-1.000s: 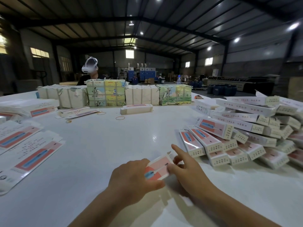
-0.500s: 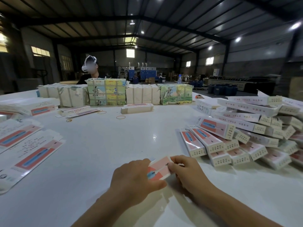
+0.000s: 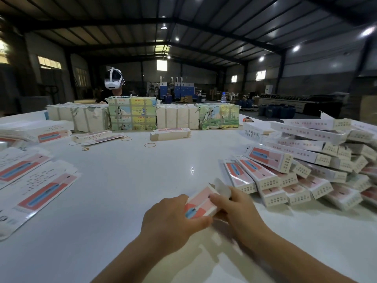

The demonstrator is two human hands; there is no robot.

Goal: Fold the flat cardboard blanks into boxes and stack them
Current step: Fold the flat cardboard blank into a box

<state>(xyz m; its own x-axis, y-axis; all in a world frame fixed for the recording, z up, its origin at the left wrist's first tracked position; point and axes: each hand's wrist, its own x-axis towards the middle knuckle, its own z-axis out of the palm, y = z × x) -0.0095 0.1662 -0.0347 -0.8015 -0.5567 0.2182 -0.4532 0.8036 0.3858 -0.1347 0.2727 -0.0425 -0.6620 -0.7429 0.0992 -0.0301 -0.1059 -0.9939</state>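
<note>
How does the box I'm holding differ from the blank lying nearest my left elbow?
The box in the hands is folded up into a closed-sided shape; the flat blank lies spread out on the table. The box is held off the surface by the left hand and right hand, with its end flap open; nothing touches the blank. Both carry the same pink panel with a blue picture.

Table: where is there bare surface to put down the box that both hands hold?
Bare table lies between the flat blanks on the left and the pile of folded boxes on the right, up to the rubber bands. The right side is crowded.
</note>
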